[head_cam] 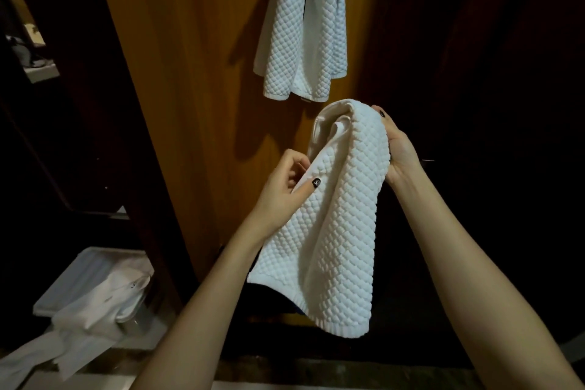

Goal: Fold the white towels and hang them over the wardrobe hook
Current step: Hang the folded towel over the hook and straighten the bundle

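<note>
A white waffle-textured towel (340,215) hangs folded lengthwise between my hands in front of the wooden wardrobe door (202,79). My left hand (285,190) pinches its left edge near the top. My right hand (400,149) grips the upper right side, fingers behind the cloth. Above, another white towel (304,28) hangs from the top of the door; the hook itself is out of frame.
A clear plastic bin (91,282) with white cloth spilling out stands on the floor at the lower left. A dim shelf with small items (34,54) is at the far left. The wardrobe interior to the right is dark.
</note>
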`<action>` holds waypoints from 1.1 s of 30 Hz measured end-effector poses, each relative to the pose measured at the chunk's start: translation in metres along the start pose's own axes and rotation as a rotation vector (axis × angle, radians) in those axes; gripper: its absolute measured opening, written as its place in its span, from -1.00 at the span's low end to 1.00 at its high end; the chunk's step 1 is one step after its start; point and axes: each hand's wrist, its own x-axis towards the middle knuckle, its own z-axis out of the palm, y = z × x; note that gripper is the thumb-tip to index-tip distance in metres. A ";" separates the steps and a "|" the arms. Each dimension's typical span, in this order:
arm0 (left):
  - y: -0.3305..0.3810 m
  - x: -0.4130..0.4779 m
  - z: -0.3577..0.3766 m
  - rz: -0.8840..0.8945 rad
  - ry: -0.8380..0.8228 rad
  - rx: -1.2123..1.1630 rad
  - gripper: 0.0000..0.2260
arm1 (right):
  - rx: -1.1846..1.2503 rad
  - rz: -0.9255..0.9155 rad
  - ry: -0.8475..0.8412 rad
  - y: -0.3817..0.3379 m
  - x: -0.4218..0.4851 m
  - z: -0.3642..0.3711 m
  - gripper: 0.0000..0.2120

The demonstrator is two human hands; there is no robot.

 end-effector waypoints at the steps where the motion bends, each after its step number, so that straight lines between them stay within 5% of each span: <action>1: 0.002 0.000 -0.001 -0.005 -0.020 -0.026 -0.84 | 0.011 0.006 -0.012 0.002 0.002 -0.002 -0.89; 5: 0.002 -0.001 -0.005 0.027 -0.171 0.031 -0.81 | -0.059 -0.039 0.055 0.009 0.006 -0.004 -0.94; 10: -0.013 0.005 -0.006 -0.022 -0.147 0.254 -0.83 | -0.067 -0.104 0.058 0.008 0.007 -0.003 -0.93; 15: -0.027 0.005 -0.002 -0.135 -0.206 0.323 -0.58 | -0.082 -0.113 0.079 0.010 0.008 -0.004 -0.92; 20: -0.024 0.007 -0.012 -0.179 0.023 0.044 -0.94 | 0.052 -0.053 0.074 0.008 0.010 -0.012 -0.93; 33: -0.029 -0.005 -0.014 0.284 0.037 0.697 -0.87 | -0.080 -0.126 0.159 0.009 0.021 -0.009 -0.84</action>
